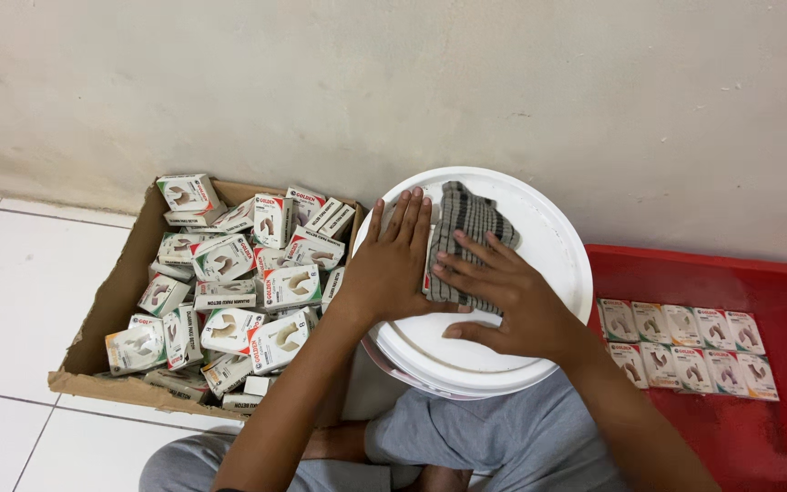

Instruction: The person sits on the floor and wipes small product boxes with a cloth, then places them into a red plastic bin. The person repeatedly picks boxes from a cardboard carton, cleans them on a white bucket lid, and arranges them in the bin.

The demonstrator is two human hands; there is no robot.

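Note:
A white bucket lid sits in front of me, above my crossed legs. My left hand lies flat on its left side, fingers together and pointing away from me, and hides most of a small box. My right hand presses a grey checked cloth against the lid, fingers spread over the cloth's near end. A red and white sliver of the small box shows between the two hands.
An open cardboard carton at my left holds several small white, red and green boxes. At my right a red tray carries two rows of the same boxes laid flat. A pale wall runs behind; white floor tiles lie at left.

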